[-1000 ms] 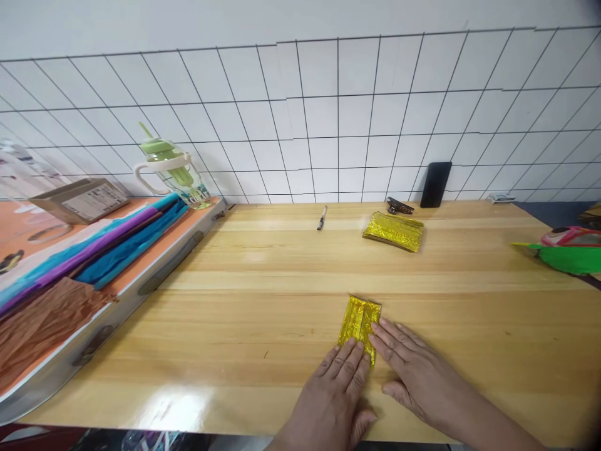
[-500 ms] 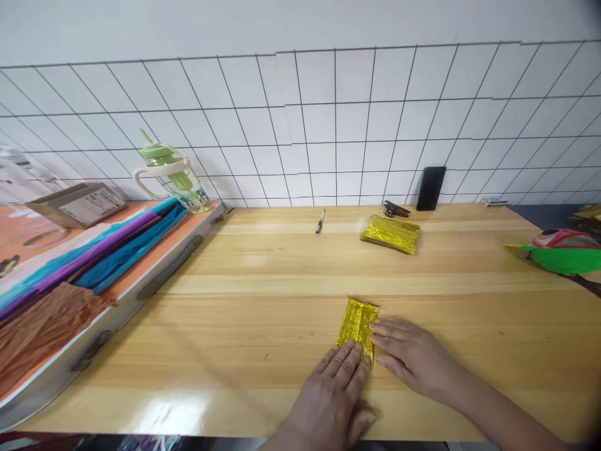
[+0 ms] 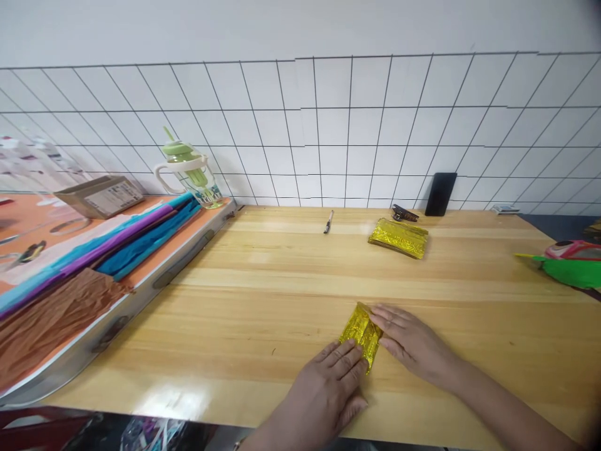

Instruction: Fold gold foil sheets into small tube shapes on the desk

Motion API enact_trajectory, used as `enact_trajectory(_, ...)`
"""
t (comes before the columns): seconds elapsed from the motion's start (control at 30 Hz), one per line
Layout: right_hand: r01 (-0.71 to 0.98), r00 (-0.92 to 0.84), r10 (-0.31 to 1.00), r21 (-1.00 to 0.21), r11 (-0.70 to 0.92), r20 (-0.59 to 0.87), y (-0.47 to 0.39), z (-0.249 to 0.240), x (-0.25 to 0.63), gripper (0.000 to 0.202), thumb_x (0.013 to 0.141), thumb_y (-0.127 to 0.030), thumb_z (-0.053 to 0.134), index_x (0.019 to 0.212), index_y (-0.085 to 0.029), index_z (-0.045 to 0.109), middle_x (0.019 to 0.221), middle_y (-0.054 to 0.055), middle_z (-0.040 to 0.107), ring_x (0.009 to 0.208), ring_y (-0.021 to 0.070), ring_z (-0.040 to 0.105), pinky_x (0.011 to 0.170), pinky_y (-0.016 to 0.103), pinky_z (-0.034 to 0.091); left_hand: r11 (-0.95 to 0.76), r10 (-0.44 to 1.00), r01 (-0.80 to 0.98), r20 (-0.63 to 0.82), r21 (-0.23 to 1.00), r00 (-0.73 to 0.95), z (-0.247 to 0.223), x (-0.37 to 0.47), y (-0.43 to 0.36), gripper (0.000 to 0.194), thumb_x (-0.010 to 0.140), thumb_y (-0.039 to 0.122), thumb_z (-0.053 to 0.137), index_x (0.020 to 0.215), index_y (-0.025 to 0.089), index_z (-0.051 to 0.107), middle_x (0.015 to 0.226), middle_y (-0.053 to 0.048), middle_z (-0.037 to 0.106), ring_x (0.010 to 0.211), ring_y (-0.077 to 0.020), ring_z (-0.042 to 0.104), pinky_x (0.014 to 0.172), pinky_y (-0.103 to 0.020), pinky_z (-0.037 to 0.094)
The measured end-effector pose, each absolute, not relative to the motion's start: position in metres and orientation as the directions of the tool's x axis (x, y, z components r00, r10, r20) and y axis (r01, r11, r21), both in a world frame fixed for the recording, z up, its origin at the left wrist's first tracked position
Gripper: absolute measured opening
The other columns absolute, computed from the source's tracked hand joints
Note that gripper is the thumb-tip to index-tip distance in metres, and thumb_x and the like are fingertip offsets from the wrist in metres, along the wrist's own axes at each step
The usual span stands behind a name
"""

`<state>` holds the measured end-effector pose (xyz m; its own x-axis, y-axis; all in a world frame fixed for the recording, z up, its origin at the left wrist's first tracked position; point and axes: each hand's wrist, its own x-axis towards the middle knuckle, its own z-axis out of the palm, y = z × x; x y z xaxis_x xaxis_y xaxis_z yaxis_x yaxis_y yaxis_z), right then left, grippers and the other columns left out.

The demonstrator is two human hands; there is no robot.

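A shiny gold foil piece (image 3: 360, 324) with folded flaps lies on the wooden table near its front edge. My left hand (image 3: 331, 382) rests flat on its lower left part, fingers stretched out and palm down. From the right, my right hand (image 3: 410, 341) touches the upper right edge, its fingertips on a corner that looks folded over; its fingers are extended and the thumb sits lower beside the foil. Farther back lies a stack of gold foil pieces (image 3: 399, 238), with a dark clip (image 3: 404, 213) just behind it.
A pen (image 3: 328, 222) and a leaning black phone (image 3: 441, 194) are at the back. On the left, an orange-topped surface bears crepe paper (image 3: 145, 250), a cardboard box (image 3: 101, 196) and a green-lidded bottle (image 3: 192, 172). A green and pink item (image 3: 570, 272) lies at right.
The view has shifted slightly. The foil piece has turned a little clockwise, and its upper right corner now looks folded inward under my right fingertips. My left hand stays on it.
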<state>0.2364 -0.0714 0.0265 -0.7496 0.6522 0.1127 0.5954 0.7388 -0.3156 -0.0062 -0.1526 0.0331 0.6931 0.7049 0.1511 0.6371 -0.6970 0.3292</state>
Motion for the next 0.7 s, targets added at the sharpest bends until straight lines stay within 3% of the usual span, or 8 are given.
enact_trajectory(0.2,0.611,-0.778,0.626,-0.166,0.774,0.059,-0.09,0.017,0.236,0.047,0.093,-0.032,0.043,0.138,-0.017,0.041,0.143,0.009,0.04,0.134,0.0235,0.031,0.109,0.044,0.033,-0.669,0.728,0.65,0.14,0.36,0.671,0.044,-0.022,-0.145,0.029,0.096,0.031,0.041,0.121,0.022,0.055,0.129,-0.002,0.056,0.123,-0.0202,0.045,0.104,-0.038,0.034)
enact_trajectory(0.37,0.627,-0.769,0.636,-0.122,0.77,0.063,-0.105,0.024,0.234,0.045,0.092,-0.031,0.047,0.136,-0.021,0.044,0.141,0.005,0.043,0.13,0.0239,0.037,0.105,0.044,0.038,-0.696,0.712,0.652,0.176,0.301,0.679,0.039,-0.035,-0.137,0.026,0.096,0.025,0.043,0.119,0.022,0.056,0.129,-0.002,0.057,0.12,-0.0183,0.048,0.099,-0.035,0.037)
enact_trajectory(0.53,0.578,-0.789,0.606,-0.211,0.788,0.099,-0.106,0.024,0.241,0.041,0.092,-0.028,0.046,0.133,-0.024,0.047,0.135,0.003,0.051,0.125,0.0203,0.044,0.103,0.041,0.04,-0.722,0.681,0.607,0.188,0.332,0.708,0.033,-0.045,-0.129,0.024,0.097,0.02,0.041,0.115,0.019,0.057,0.127,-0.003,0.057,0.117,-0.0163,0.05,0.101,-0.033,0.036)
enact_trajectory(0.7,0.411,-0.779,0.552,-0.423,0.808,0.296,-0.086,0.017,0.241,0.028,0.092,-0.015,0.044,0.116,-0.02,0.057,0.112,0.006,0.066,0.108,0.0157,0.056,0.095,0.035,0.044,-0.687,0.704,0.585,0.193,0.432,0.684,0.033,-0.044,-0.124,0.021,0.096,0.02,0.044,0.11,0.02,0.059,0.117,-0.002,0.063,0.11,-0.0165,0.055,0.098,-0.034,0.039)
